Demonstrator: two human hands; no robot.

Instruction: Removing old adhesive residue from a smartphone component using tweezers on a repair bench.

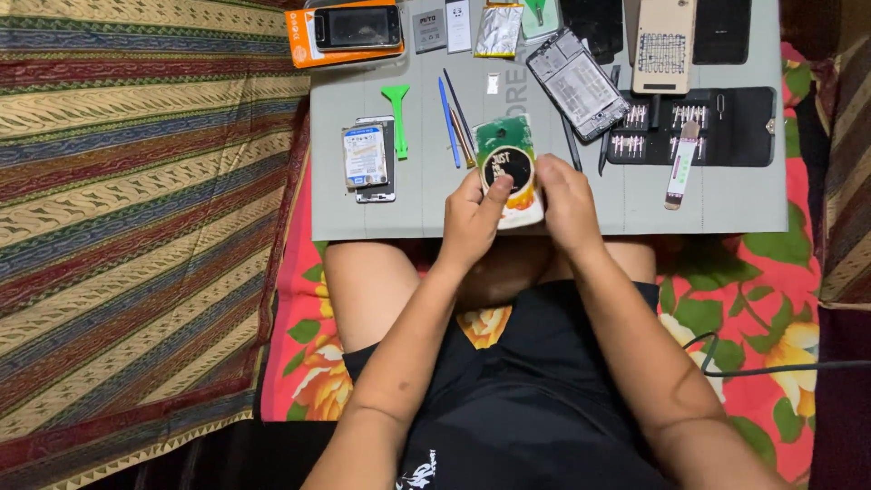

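Both my hands hold a phone with a colourful printed back cover (508, 150), green at the top with a black round patch, just above the near edge of a grey work mat (581, 195). My left hand (472, 216) grips its left side with the thumb on the black patch. My right hand (564, 201) grips its right side.
On the mat lie a phone battery on a dark plate (367, 159), a green pry tool (396, 118), blue and dark spudgers (451, 122), an opened phone frame (577, 83), a black screwdriver bit case (694, 127), an orange box with a phone (345, 32). A striped cloth (136, 209) is at left, a black cable (771, 367) at right.
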